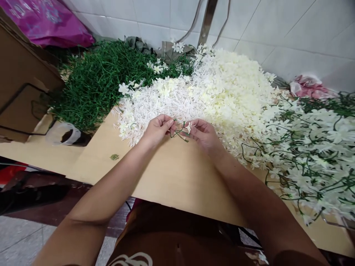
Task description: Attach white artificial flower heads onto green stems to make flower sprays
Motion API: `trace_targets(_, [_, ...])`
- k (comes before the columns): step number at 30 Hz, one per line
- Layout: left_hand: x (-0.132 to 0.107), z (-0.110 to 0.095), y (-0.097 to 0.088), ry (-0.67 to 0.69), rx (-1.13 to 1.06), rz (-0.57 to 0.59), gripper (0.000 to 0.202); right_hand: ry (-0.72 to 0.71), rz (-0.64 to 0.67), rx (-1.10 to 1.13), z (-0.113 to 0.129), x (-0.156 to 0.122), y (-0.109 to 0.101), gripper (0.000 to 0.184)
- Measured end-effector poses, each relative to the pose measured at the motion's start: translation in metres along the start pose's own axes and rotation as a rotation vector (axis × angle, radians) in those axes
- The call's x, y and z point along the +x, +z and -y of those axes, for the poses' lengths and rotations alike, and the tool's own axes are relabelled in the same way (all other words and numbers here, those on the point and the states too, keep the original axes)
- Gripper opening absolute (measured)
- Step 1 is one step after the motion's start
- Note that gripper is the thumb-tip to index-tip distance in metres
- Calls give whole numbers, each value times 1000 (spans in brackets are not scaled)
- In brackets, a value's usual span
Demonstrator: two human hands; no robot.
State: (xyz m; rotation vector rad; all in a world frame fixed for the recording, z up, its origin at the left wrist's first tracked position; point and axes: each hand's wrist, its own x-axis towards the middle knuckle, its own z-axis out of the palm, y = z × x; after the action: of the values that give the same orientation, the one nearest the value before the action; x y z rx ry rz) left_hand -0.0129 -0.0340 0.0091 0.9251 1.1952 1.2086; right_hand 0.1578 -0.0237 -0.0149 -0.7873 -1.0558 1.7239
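Note:
My left hand (161,128) pinches a thin green plastic flower stem (179,133) with several short branches. Close beside it, my right hand (203,133) holds a small white artificial flower (189,127) between thumb and fingers, near the tips of that stem. Both hands are over the table's near part, just in front of a heap of loose white and cream flower pieces (233,85). Whether the flower touches the stem is too small to tell.
Green stems (100,74) lie piled at the back left. White flowers on stems (318,155) are heaped at the right. A cardboard box (24,81), a translucent plastic cup (65,135) and a purple bag (50,24) stand at the left. A tiled wall (155,13) closes the back.

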Motion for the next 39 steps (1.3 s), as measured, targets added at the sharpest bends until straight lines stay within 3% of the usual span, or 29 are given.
trace_targets(7, [1, 7, 5, 27, 44, 86, 19, -86, 49, -286, 5, 5, 0, 41])
trace_targets(11, [5, 6, 3, 42, 59, 7, 17, -97, -11, -316, 15, 7, -9, 43])
trace_targets(15, [7, 3, -1, 52, -62, -97, 18, -139, -27, -279, 22, 8, -16, 41])
trace_targets(22, [11, 3, -11, 38, -185, -151, 21, -117, 15, -239, 21, 4, -9, 36])
trace_targets(24, [10, 3, -12, 57, -138, -108, 22, -130, -16, -235, 22, 4, -9, 35])
trace_targets(27, [7, 6, -6, 59, -2, 47, 20, -134, -55, -238, 21, 5, -10, 35])
trace_targets(30, [4, 11, 1, 35, 94, 173, 16, -62, -33, -223, 17, 6, -12, 37])
trace_targets(34, [6, 20, 4, 14, 142, 206, 16, 76, 39, -178, 11, 7, -15, 37])
trace_targets(39, [9, 22, 2, 17, 125, 237, 16, 144, 75, -122, 10, 9, -16, 37])
